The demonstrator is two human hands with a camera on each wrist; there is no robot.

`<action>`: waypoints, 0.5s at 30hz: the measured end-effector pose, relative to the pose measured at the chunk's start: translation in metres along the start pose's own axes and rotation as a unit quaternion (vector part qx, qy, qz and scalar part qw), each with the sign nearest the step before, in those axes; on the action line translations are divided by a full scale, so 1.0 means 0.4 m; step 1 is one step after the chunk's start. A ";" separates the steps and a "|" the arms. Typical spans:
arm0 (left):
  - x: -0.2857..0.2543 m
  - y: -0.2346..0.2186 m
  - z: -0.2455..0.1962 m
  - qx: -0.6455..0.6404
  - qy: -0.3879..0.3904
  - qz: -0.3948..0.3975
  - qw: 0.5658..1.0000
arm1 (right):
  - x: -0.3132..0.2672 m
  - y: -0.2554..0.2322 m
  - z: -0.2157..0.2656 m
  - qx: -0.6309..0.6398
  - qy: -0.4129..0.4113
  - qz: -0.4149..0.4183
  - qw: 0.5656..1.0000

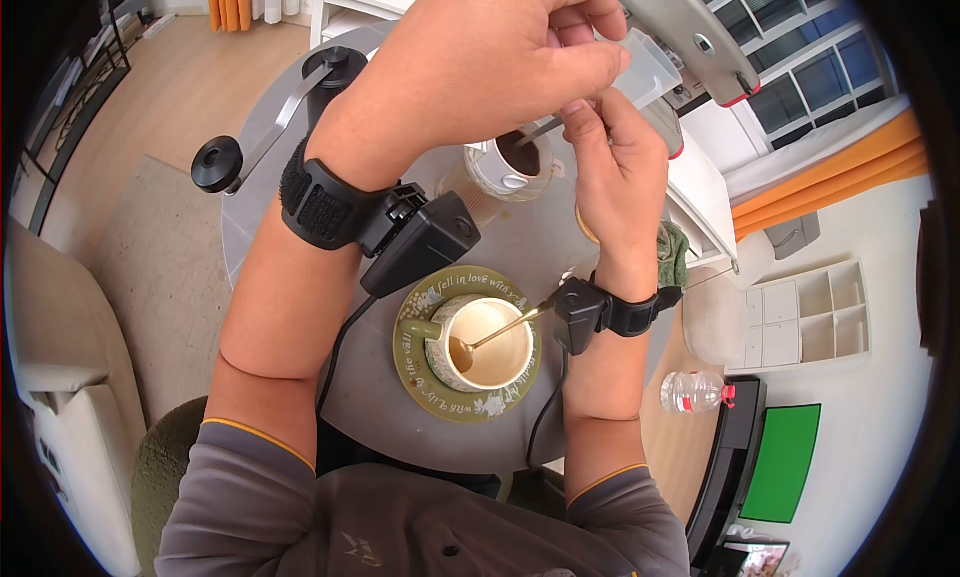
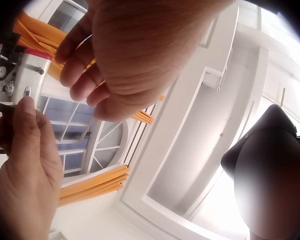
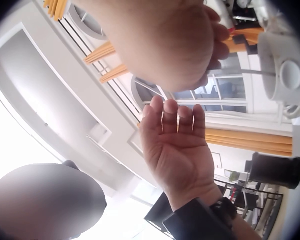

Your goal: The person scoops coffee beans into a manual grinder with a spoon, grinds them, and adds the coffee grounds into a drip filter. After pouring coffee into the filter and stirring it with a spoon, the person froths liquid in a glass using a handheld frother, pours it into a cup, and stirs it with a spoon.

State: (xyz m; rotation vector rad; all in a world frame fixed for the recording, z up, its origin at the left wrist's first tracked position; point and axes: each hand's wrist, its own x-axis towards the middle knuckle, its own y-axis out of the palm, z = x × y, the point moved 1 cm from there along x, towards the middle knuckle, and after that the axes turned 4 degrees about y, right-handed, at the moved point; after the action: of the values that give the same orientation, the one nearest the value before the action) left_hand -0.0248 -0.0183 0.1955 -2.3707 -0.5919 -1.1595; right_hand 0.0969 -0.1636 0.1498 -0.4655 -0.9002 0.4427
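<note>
My right hand [image 1: 625, 177] pinches a thin metal stick [image 1: 545, 129] between thumb and fingers. The stick slants down into dark coffee [image 1: 520, 155] inside a white dripper [image 1: 497, 167], which sits on a glass server [image 1: 465, 195]; its lower end is hidden. In the right wrist view the stick [image 3: 250, 71] runs from the fingertips to the white dripper [image 3: 285, 75]. My left hand [image 1: 500, 62] hovers above and beside the right one. Its fingers are relaxed, and the right wrist view shows the bare palm of this left hand [image 3: 180, 150] holding nothing.
Nearer me, a patterned cup [image 1: 480, 377] with a gold spoon [image 1: 505, 329] stands on a green saucer [image 1: 415, 392]. A black hand grinder [image 1: 335, 72] with a long crank is at the left. Behind the hands are a clear plastic container [image 1: 650, 72] and a large machine [image 1: 690, 32].
</note>
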 end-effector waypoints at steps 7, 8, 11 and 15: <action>0.002 0.001 0.015 -0.005 0.012 0.001 1.000 | -0.001 0.004 -0.001 0.000 -0.004 0.008 1.000; 0.001 0.000 0.009 -0.005 0.012 0.001 1.000 | 0.000 0.005 -0.002 0.000 -0.004 0.008 1.000; 0.000 -0.001 -0.008 -0.024 -0.031 0.002 0.999 | 0.002 0.007 -0.004 -0.020 -0.035 -0.009 0.999; -0.002 0.002 -0.005 0.000 -0.006 -0.006 1.000 | -0.002 0.006 0.007 -0.002 -0.017 0.007 1.000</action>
State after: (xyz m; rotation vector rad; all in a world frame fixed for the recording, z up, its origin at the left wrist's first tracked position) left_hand -0.0261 -0.0203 0.1958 -2.3800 -0.6103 -1.1503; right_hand 0.0939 -0.1614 0.1494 -0.4688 -0.9310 0.4639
